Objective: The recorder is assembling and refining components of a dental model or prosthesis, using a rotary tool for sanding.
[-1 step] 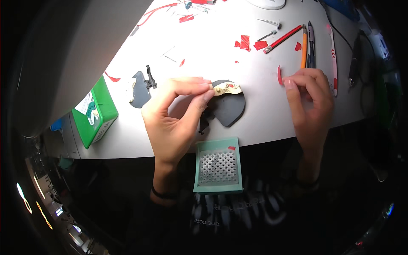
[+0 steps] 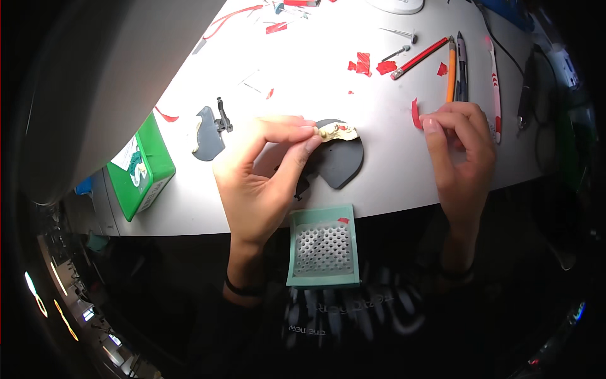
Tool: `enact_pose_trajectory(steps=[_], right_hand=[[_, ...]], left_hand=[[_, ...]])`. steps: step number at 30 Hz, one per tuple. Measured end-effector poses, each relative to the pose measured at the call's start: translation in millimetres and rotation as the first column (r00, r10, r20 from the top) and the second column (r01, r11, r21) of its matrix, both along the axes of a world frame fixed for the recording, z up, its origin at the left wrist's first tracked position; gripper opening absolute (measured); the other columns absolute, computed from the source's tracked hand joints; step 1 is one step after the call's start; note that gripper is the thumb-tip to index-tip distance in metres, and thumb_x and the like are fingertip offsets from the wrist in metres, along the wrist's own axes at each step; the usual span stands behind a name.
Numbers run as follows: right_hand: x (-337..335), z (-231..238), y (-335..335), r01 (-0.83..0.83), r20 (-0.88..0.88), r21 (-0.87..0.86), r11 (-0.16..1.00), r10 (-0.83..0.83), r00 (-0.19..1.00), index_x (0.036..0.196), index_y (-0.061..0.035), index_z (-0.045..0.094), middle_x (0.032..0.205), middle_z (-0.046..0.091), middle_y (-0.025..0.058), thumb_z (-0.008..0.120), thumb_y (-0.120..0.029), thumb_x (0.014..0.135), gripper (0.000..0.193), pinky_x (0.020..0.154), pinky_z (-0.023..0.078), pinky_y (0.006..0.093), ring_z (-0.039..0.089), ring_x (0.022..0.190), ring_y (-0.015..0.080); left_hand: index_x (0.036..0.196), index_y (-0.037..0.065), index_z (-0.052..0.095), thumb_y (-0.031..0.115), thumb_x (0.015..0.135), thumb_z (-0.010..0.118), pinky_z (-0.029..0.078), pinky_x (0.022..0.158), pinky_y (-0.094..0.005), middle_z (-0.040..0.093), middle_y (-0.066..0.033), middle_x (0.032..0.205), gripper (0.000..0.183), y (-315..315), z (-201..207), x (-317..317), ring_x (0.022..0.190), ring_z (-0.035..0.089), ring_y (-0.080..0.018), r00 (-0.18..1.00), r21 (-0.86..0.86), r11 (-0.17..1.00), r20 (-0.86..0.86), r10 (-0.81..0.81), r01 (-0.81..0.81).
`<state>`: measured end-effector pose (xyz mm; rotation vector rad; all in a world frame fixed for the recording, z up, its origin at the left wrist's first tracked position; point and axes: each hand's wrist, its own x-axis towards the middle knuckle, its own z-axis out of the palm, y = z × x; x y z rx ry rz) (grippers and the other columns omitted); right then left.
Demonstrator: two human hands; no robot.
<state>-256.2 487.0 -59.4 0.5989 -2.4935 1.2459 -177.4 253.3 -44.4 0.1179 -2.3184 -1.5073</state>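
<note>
My left hand [image 2: 255, 183] comes in from below, thumb and forefinger pinched together at the left end of a cream dental cast [image 2: 341, 131]. The cast sits on a dark grey rounded base [image 2: 343, 161] and has a small red spot on it. My fingertips hide whatever lies right between them. To the right, my right hand [image 2: 464, 151] is raised, its thumb and fingers closed on the lower end of a thin red strip, wax-like in look [image 2: 415, 114]. Left of my left hand lies another dark grey base with a cream edge and a black hinge [image 2: 209, 136].
A teal tray with a perforated white insert [image 2: 323, 249] is at the near edge. A green box [image 2: 151, 170] stands left, beneath a large grey lamp arm [image 2: 113, 76]. Red scraps [image 2: 363, 63], metal tools [image 2: 398, 53], pencils [image 2: 420, 58], pens and a toothbrush [image 2: 494, 88] lie beyond.
My left hand has shifted very slightly to the right at the cast. The red strip in my right hand has tilted a little; otherwise things stay the same.
</note>
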Motion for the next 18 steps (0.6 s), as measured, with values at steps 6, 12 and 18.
enact_pose_trajectory(steps=[6, 12, 18], right_hand=[[1.3, 3.6, 6.7, 0.01, 0.083, -0.063, 0.998, -0.005, 0.997, 0.087, -0.0035, 0.068, 0.09, 0.064, 0.0047, 0.069, -0.01, 0.092, 0.008, 0.065, 0.041, 0.0287, 0.055, 0.077, 0.0141], [-4.1, 16.5, 50.5, 0.148, -0.068, -0.038, 0.988, -0.15, 0.986, 0.093, -0.0039, 0.069, 0.09, 0.066, 0.0018, 0.066, -0.011, 0.096, 0.008, 0.063, 0.039, 0.0263, 0.053, 0.074, 0.0103], [-55.2, 33.1, 149.2, 0.645, -0.08, 0.298, 0.704, -0.655, 0.751, 0.114, -0.0012, 0.07, 0.088, 0.07, 0.0129, 0.068, -0.045, 0.097, 0.047, 0.069, 0.051, 0.0406, 0.067, 0.078, 0.0289]], left_hand=[[0.097, -0.005, 0.07, -0.01, 0.086, 0.074, 0.056, 0.093, -0.0316, 0.073, -0.0132, 0.102, 0.013, 11.3, 1.3, -2.3, 0.1, 0.07, -0.019, 0.998, 0.093, 0.996, 0.07, -0.001, -0.005], [0.105, -0.003, 0.07, -0.008, 0.084, 0.076, 0.053, 0.091, -0.0296, 0.073, -0.0098, 0.099, 0.022, 10.2, 13.3, 0.6, 0.098, 0.07, -0.0169, 0.991, -0.052, 0.999, 0.132, 0.007, 0.0], [0.12, -0.003, 0.066, -0.009, 0.085, 0.073, 0.055, 0.091, -0.0301, 0.072, -0.0113, 0.103, 0.036, 8.1, 14.0, 1.6, 0.098, 0.07, -0.0171, 0.995, -0.082, 0.997, 0.096, -0.005, 0.013]])
